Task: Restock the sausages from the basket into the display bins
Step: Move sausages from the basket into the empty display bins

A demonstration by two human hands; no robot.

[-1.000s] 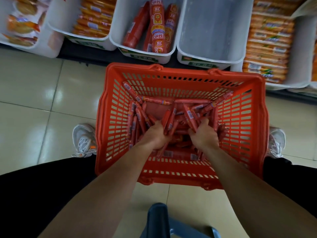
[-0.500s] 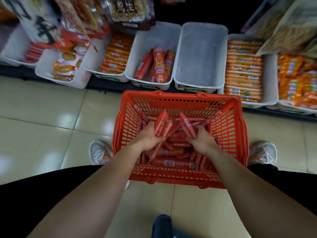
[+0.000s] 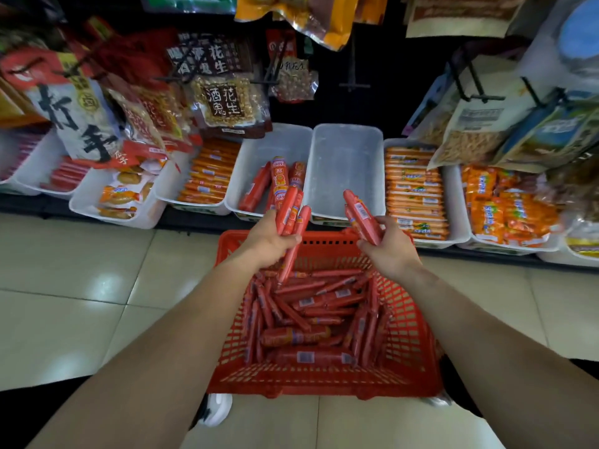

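A red plastic basket (image 3: 408, 361) stands on the floor between my feet, holding several thin red sausages (image 3: 311, 306). My left hand (image 3: 269, 241) grips a bunch of red sausages (image 3: 290, 209), lifted above the basket's far rim. My right hand (image 3: 389, 244) holds another few sausages (image 3: 361, 217) at the same height. Just beyond stand two white display bins: one (image 3: 251, 163) with a few thick red sausages, one (image 3: 345, 163) with nothing in it.
More white bins line the low shelf: orange sausage packs (image 3: 209, 178) at left, orange packs (image 3: 413, 189) at right, snack packets (image 3: 121, 196) further left. Bags of peanuts (image 3: 227, 102) and other snacks hang above on hooks. Tiled floor (image 3: 81, 286) lies around the basket.
Both hands rose out of the basket, each with a bunch of sausages, and moved forward toward the white bins. The view tilted up, showing the hanging snack bags.
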